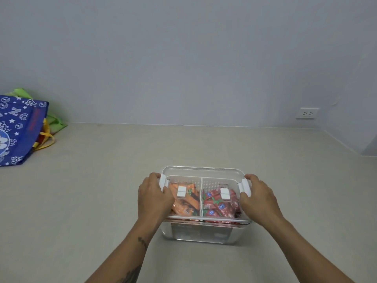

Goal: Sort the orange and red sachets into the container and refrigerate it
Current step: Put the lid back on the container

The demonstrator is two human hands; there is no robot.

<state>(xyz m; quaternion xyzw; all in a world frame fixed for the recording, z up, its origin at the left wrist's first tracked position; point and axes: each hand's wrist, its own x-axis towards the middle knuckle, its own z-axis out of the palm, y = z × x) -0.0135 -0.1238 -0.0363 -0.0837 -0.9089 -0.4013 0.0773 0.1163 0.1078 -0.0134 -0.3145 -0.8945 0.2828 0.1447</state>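
Observation:
A clear plastic container (204, 233) with a clear lid stands on the beige counter in front of me. A white divider splits its inner tray. Orange sachets (189, 201) fill the left compartment and red sachets (218, 205) fill the right one. My left hand (154, 196) grips the container's left end, fingers curled over the white side latch (164, 179). My right hand (258, 198) grips the right end, fingers curled round the other white latch (244, 186). Two small white tabs sit on the lid.
A blue patterned shopping bag (19, 129) with yellow handles lies at the far left of the counter (102, 190), green fabric behind it. A wall socket (307, 113) is on the back wall at the right. The counter meets a side wall at the far right.

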